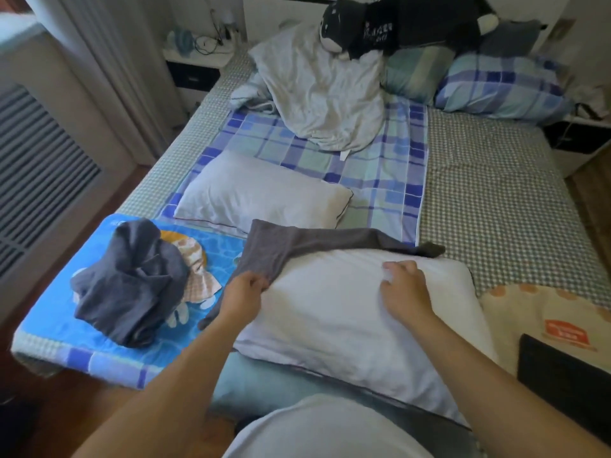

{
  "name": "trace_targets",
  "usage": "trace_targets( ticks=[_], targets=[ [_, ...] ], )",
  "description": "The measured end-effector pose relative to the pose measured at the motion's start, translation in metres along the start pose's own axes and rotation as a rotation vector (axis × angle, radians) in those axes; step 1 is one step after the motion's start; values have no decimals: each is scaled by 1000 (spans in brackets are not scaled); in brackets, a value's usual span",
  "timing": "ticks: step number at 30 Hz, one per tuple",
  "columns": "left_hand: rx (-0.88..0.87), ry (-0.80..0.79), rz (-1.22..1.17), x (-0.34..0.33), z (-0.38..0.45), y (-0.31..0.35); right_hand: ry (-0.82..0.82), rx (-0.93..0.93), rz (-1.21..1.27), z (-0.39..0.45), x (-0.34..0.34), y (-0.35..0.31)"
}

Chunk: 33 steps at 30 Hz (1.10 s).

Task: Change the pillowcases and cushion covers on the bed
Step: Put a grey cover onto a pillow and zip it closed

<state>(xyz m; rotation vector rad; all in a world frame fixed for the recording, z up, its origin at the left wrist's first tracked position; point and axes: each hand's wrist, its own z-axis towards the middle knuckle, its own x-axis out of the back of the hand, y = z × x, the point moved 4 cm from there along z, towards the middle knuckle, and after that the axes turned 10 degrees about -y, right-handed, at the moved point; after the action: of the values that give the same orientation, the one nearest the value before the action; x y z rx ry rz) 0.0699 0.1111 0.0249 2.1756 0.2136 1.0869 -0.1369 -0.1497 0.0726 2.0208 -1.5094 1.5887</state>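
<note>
A bare white pillow (pixel 347 319) lies at the foot of the bed right in front of me. A grey pillowcase (pixel 297 242) covers its far edge and hangs down its left side. My left hand (pixel 243 289) grips the pillowcase's edge at the pillow's left side. My right hand (pixel 405 282) pinches the white pillow's fabric near the top right, fingers curled. A second bare white pillow (pixel 261 193) lies further up the bed. A crumpled dark grey cover (pixel 132 285) sits in a heap to the left.
A pale crumpled duvet (pixel 324 94), a plaid pillow (pixel 502 87), a striped cushion (pixel 416 72) and a black plush toy (pixel 396 24) lie at the head of the bed. A nightstand (pixel 195 61) stands at far left. A dark object (pixel 562 368) lies near right.
</note>
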Motion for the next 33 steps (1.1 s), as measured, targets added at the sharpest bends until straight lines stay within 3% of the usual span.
trace_targets(
  ticks=[3,8,10,13,18,22,24,27,29,31,33],
  targets=[
    [-7,-17,40,6,10,1,-129,176,-90,-12,-34,-28],
    [-292,-46,579,-12,7,-4,-243,250,-343,-23,-58,-22],
    [-355,-36,682,-17,6,-1,-284,237,-388,-29,-59,-12],
    [-319,-29,683,-20,14,8,-333,221,-383,-41,-61,-1],
    [-87,-17,524,-29,35,11,-389,189,-431,-56,-73,5],
    [-49,-30,579,-27,37,7,-403,185,-414,-60,-75,3],
    [-183,118,599,-14,28,25,-398,189,-391,-58,-74,4],
    [-619,358,614,-9,-23,75,-389,185,-352,-53,-74,7],
    [-812,269,576,-44,-72,91,-430,130,-261,-46,-76,9],
    [-763,34,425,-90,-102,73,-481,76,-79,-43,-75,6],
    [-648,-150,228,-114,-102,45,-531,18,313,-44,-74,-1]
  ],
)
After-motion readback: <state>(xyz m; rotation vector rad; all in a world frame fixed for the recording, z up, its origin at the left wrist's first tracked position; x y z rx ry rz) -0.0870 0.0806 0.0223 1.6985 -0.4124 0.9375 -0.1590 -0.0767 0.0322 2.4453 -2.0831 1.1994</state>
